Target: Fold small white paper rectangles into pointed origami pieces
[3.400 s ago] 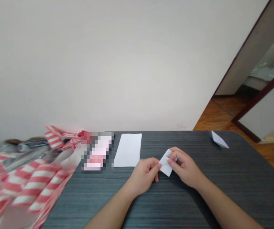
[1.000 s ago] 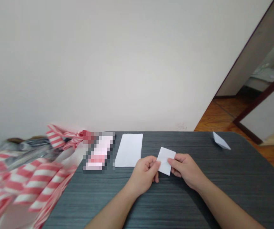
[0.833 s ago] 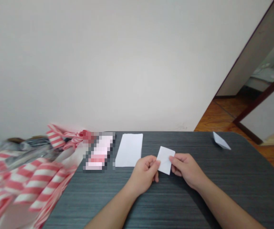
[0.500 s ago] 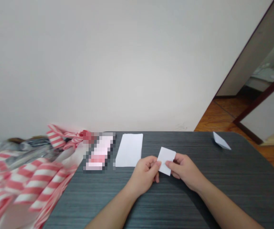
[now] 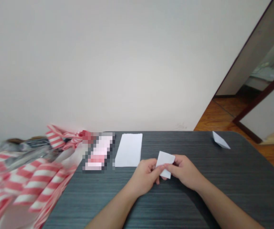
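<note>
Wall: plain off-white, faint scuffing low down near the bench's far edge; it ends at right beside an opening with wood-patterned flooring.
Bench: dark, streaky-grained top, far right corner rounded.
Small white paper: four-cornered, apparently folded; held at a tilt between the hands, over the near-middle of the bench. Cannot tell whether its lower edge touches the top.
Left hand: fingers grasping the paper's left side, thumb on the upper face.
Right hand: fingers grasping the right side, thumb on the upper face, its tip meeting or nearly meeting the left thumb.
Thumb work (judgement): probably pressing or smoothing the layers. Best done with edges lined up, one thumb anchoring while the other runs outward with even pressure; backing it on the hard bench should give a sharper crease. Thin paper may slip askew if both thumbs shift together.
White sheets: flat pile, beyond the left hand.
Folded white piece: alone near the far right corner.
Pixelated item: far left of bench; identity unreadable.
Striped cloth: red-and-white, heaped left of the bench.
</note>
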A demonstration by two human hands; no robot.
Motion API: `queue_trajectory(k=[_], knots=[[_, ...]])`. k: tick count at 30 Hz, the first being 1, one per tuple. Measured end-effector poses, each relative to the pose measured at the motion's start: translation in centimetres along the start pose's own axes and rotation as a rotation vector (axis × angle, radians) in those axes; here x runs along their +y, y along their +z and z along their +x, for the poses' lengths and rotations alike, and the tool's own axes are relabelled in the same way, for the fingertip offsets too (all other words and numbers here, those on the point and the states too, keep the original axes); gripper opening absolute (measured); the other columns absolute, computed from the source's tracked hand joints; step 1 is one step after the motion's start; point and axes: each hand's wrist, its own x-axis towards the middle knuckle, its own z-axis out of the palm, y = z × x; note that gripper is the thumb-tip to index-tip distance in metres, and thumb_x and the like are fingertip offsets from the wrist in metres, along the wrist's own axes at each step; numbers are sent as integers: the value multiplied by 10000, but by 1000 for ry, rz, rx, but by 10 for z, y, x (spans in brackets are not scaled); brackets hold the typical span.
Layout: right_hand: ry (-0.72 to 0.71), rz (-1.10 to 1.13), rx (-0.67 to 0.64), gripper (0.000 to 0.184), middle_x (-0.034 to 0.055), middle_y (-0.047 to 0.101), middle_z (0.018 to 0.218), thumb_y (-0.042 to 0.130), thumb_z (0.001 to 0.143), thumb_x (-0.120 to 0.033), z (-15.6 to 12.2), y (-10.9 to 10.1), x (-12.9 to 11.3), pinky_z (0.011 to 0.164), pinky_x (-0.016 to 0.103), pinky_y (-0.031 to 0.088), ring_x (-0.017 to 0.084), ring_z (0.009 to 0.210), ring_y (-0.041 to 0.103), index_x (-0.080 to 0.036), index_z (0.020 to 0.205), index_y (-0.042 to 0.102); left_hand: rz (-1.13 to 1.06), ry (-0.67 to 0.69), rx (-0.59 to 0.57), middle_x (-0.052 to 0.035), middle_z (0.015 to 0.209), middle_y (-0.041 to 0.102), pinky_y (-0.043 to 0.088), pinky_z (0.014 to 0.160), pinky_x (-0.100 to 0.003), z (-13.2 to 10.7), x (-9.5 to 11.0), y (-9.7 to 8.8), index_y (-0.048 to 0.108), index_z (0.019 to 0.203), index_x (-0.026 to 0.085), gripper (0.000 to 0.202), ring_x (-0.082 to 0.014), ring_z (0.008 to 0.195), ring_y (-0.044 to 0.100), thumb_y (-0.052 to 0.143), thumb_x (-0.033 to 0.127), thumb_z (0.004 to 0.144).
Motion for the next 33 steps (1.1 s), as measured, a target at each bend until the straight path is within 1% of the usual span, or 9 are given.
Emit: queue_trajectory(k=[2, 6, 9, 13, 16, 19, 27, 30, 33], knots=[[8, 21, -20, 187, 28, 687, 690, 620, 846, -297, 0, 1, -1, 626, 254, 443, 152, 640, 595, -130, 790, 684, 2, 3, -19, -45, 715, 685, 373, 477, -196, -1, 0, -1, 631, 790, 131, 355, -96, 496, 531, 504, 446, 894], [3, 24, -29, 215, 25, 685, 675, 622, 844, -335, -1, 3, -1, 595, 245, 422, 144, 606, 580, -139, 786, 691, 22, 6, 1, -39, 679, 680, 364, 469, -195, -2, 0, -1, 641, 774, 133, 363, -96, 483, 526, 494, 441, 898], [18, 13, 15, 236, 25, 681, 674, 638, 828, -368, -1, -1, 2, 538, 231, 378, 129, 562, 541, -142, 806, 699, 16, 2, 39, -30, 624, 669, 354, 456, -194, -1, -1, 0, 634, 746, 138, 352, -94, 455, 511, 521, 442, 883], [48, 36, 150, 282, 16, 644, 647, 669, 799, -404, -1, -10, 8, 480, 219, 312, 98, 501, 452, -126, 833, 700, -77, -20, 42, -57, 747, 727, 350, 434, -189, 0, -3, 2, 596, 793, 148, 321, -86, 446, 513, 502, 438, 895], [61, 75, 167, 272, -8, 599, 594, 694, 784, -396, -1, -12, 9, 469, 216, 295, 80, 476, 405, -124, 799, 694, -66, -27, 37, -62, 748, 736, 354, 438, -186, -1, -3, 1, 578, 782, 149, 330, -80, 443, 510, 471, 433, 913], [69, 119, 167, 278, -20, 575, 563, 709, 766, -404, -1, -10, 6, 469, 218, 307, 77, 465, 399, -127, 763, 689, -70, -24, 41, -68, 754, 739, 357, 439, -188, -1, -2, 1, 582, 793, 144, 338, -79, 442, 511, 466, 437, 914], [84, 187, 268, 301, -8, 576, 581, 743, 717, -419, 0, -15, 6, 448, 209, 292, 75, 466, 410, -126, 730, 672, -313, -49, 75, -63, 695, 713, 327, 412, -199, 4, -7, 1, 552, 845, 147, 336, -94, 411, 521, 501, 478, 870], [75, 183, 255, 290, -17, 561, 570, 742, 723, -406, 0, -15, 7, 442, 203, 271, 68, 460, 384, -126, 740, 668, -275, -31, 70, -60, 714, 713, 330, 416, -195, 4, -8, 1, 550, 861, 152, 332, -89, 423, 521, 511, 482, 872], [82, 161, 219, 284, -20, 562, 567, 728, 737, -404, 0, -12, 6, 443, 206, 266, 63, 452, 365, -125, 753, 675, -176, -15, 57, -55, 726, 714, 338, 425, -192, 2, -5, 1, 561, 837, 152, 306, -82, 438, 510, 535, 456, 870]])
